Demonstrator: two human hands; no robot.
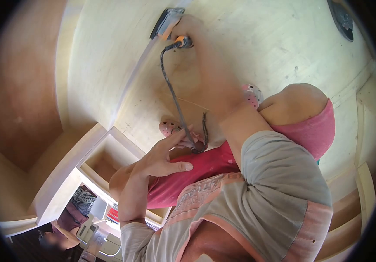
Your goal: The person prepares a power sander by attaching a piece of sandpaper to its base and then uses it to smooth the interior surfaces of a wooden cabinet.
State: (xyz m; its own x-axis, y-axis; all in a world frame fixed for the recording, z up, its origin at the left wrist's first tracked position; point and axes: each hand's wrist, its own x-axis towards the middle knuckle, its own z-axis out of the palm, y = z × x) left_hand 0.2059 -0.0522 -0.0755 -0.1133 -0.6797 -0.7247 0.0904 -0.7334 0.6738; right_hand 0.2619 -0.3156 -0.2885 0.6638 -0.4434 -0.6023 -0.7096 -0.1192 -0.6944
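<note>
At the top, my right hand (187, 27), blurred by motion, is wrapped round a black, grey and orange power sander (168, 24), whose flat pad is against the pale wooden surface (266, 48). A dark cable (170, 83) runs from the sander's orange end down to my left hand (164, 155). That hand is over my red shorts (209, 163), thumb apart and fingers extended, with the cable passing by the fingertips. The cable loops back up beside them.
Pink speckled clogs (169, 127) are on my feet. An open wooden compartment (109, 157) is at left, below a curved panel (19, 87). Another person (67, 233) is at lower left. A dark object (341, 19) lies at upper right.
</note>
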